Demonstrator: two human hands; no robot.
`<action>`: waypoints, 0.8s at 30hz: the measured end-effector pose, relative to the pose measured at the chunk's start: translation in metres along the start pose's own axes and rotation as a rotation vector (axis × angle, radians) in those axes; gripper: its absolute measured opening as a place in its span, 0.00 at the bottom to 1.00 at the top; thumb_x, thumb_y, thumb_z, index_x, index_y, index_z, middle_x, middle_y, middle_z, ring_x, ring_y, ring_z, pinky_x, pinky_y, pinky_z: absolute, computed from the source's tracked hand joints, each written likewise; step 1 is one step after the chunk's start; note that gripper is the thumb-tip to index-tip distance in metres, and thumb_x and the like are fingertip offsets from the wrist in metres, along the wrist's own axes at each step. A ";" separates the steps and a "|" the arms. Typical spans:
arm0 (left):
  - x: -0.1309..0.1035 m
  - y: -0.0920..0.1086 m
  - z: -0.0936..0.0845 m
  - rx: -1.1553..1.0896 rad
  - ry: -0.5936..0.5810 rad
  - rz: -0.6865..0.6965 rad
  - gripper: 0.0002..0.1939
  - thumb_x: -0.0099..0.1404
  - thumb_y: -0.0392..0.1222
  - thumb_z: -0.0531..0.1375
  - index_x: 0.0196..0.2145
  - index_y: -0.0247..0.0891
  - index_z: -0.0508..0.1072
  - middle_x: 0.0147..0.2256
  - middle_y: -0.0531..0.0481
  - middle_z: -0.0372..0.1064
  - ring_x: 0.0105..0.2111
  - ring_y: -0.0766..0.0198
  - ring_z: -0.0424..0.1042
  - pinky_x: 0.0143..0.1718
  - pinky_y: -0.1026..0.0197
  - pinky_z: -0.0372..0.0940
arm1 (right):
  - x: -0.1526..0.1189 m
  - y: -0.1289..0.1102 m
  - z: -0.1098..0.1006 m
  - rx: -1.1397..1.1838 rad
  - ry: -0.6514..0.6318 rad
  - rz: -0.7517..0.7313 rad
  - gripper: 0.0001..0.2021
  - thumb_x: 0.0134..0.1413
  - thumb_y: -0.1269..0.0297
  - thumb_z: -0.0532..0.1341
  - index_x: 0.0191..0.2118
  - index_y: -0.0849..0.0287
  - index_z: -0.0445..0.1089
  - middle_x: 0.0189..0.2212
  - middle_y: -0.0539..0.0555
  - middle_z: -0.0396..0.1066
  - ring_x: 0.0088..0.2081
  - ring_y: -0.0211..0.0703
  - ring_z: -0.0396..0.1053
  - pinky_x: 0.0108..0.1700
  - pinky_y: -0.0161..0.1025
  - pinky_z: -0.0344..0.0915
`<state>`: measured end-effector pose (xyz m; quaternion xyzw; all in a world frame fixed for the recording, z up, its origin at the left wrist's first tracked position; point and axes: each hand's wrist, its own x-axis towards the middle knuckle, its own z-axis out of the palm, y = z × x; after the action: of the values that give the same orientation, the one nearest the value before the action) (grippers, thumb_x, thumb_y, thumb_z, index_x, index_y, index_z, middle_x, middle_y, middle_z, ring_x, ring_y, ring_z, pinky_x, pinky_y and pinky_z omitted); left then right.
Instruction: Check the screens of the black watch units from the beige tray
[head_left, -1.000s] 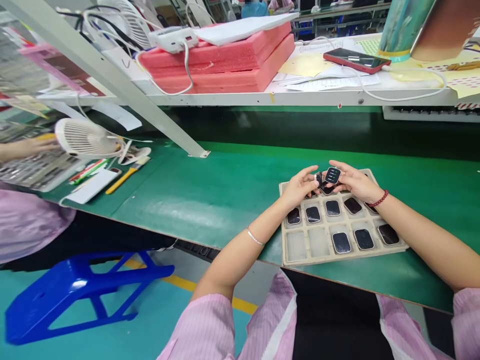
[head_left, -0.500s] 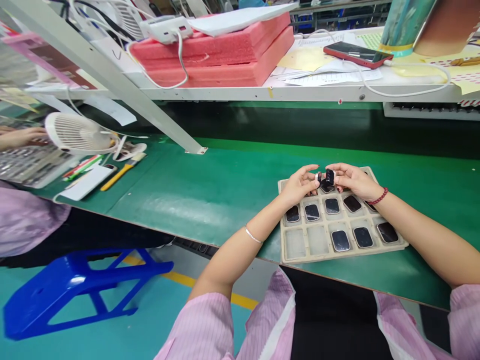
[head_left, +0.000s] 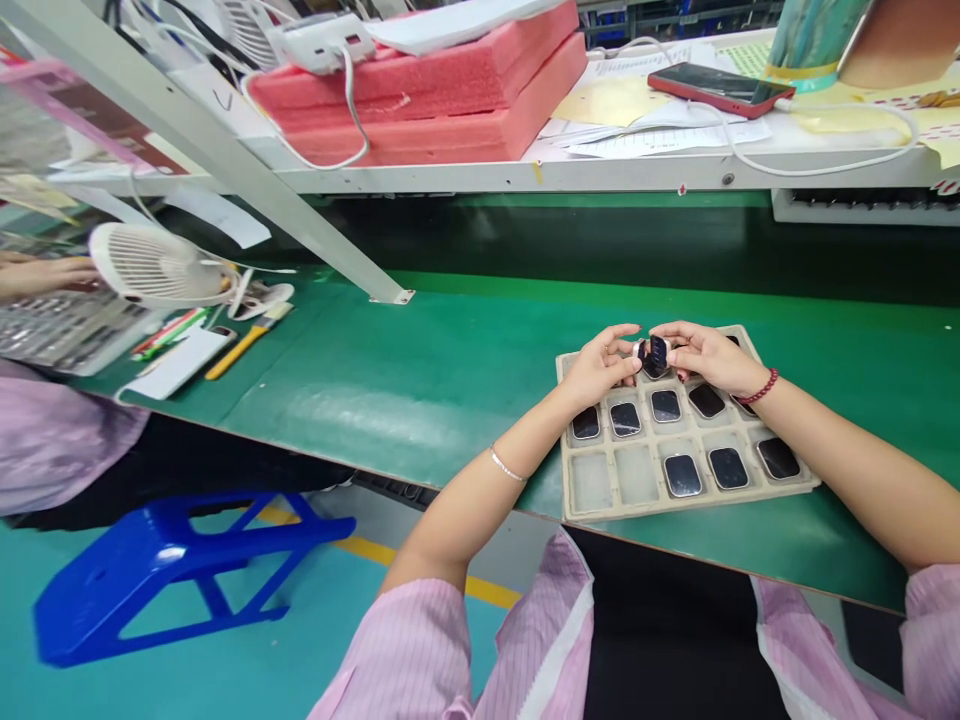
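Observation:
A beige tray (head_left: 600,507) with square compartments lies on the green bench under my hands. Several smartwatch cases (head_left: 666,406) with dark glossy faces and thin metal rims sit in its compartments. Over the back row, my left hand (head_left: 606,362) pinches a small smartwatch case (head_left: 640,351), mostly covered by the fingers. Close beside it, another dark smartwatch case (head_left: 658,352) stands on edge between the fingers of my right hand (head_left: 703,357). The two pieces are nearly touching; whether they are in contact I cannot tell. Two front-left compartments hold no case.
A white shelf (head_left: 450,178) crosses behind, carrying red foam blocks (head_left: 420,105) and a phone (head_left: 720,88). Its slanted post (head_left: 300,220) meets the bench. At left are a small fan (head_left: 161,265), a brush (head_left: 247,342), a co-worker's hand (head_left: 52,275) and a blue stool (head_left: 180,560).
My viewpoint shifts slightly, so the shelf and stool sit a little differently in view. Both hands keep their hold above the tray, with only slight finger movement.

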<state>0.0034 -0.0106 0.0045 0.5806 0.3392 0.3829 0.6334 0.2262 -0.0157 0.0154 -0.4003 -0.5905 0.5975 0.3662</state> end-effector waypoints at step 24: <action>0.001 0.001 0.002 0.000 0.077 0.012 0.25 0.59 0.45 0.65 0.53 0.37 0.67 0.46 0.43 0.74 0.34 0.66 0.77 0.33 0.66 0.68 | 0.000 -0.003 0.002 0.124 0.072 0.033 0.22 0.54 0.66 0.67 0.55 0.56 0.69 0.46 0.57 0.75 0.39 0.44 0.78 0.34 0.37 0.77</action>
<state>0.0058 -0.0105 0.0057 0.5672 0.3600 0.4089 0.6177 0.2237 -0.0162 0.0179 -0.4081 -0.5321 0.6239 0.4014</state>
